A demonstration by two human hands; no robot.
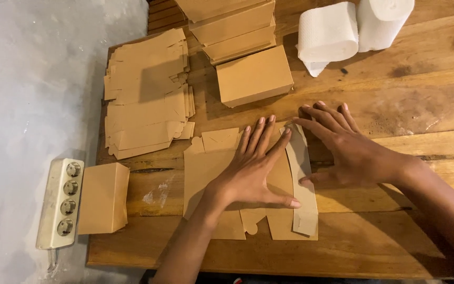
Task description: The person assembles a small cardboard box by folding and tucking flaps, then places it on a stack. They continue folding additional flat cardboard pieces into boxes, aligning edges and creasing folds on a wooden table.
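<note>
A person's left hand (253, 168) lies flat, fingers spread, on an unfolded brown cardboard box blank (206, 173) near the front edge of a wooden table (395, 105), while the right hand (350, 150), also flat and gripping nothing, presses down the blank's long side flap (303, 179), which has been folded over along its right edge. Neither hand is closed on anything; both bear down with open palms and fingertips. Beyond the blank sit a stack of further flat blanks (145, 92) to the left, a made-up box (253, 81) just behind the hands with more made-up boxes (232, 26) piled past it, and two white paper rolls (353, 29) at the far right. Another folded box (103, 197) rests at the table's left end, beside a white power strip (61, 202) lying on the grey floor. To crease the flap well, it seems best that the left palm keep the panel pinned so it cannot slide, and that the right fingertips run firmly along the whole fold line, since an uneven press would likely leave the crease crooked and the box out of square.
</note>
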